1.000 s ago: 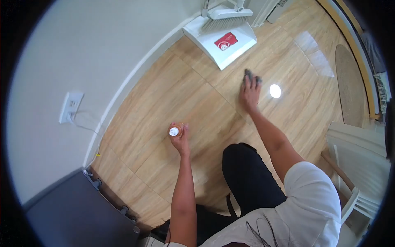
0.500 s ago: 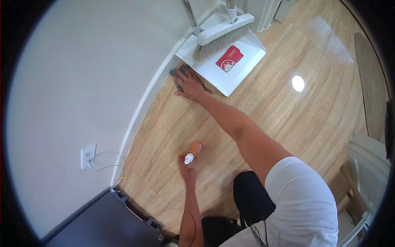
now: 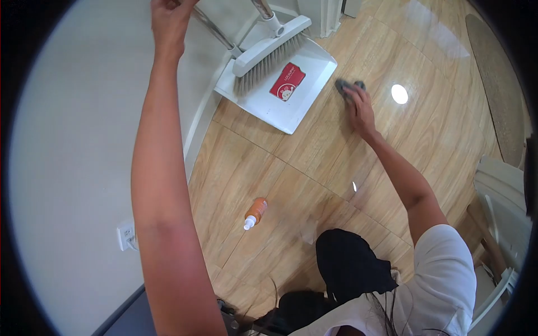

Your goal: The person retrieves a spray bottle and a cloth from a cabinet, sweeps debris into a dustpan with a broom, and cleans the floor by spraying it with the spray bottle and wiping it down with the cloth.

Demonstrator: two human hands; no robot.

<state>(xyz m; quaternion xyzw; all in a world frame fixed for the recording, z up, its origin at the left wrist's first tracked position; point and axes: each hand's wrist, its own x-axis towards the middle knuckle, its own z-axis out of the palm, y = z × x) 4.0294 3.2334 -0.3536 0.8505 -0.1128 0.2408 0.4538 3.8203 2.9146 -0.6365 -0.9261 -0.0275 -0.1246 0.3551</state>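
Observation:
My left hand [image 3: 171, 22] is raised at the top edge, its fingers closed around the slim metal handle [image 3: 212, 27] of the white dustpan [image 3: 297, 92]; the fingertips are partly cut off by the frame. A broom with grey bristles [image 3: 272, 63] rests in the dustpan. On the floor right of the dustpan, my right hand [image 3: 361, 112] presses a bunched grey cloth [image 3: 343, 87] down under its fingers. An orange bottle with a white top [image 3: 258, 210] lies on the floor in front of my knees, apart from both hands.
Along the left runs a pale wall with a baseboard [image 3: 202, 115] and a power outlet [image 3: 126, 236]. A dark piece of furniture [image 3: 126, 316] is at the lower left. A light chair [image 3: 499, 182] stands at the right, and a brown mat [image 3: 493, 84] lies beyond it.
My left hand has left the orange bottle and gone up to the dustpan handle. My right hand has moved with the grey cloth from the dustpan's wall side to its right side.

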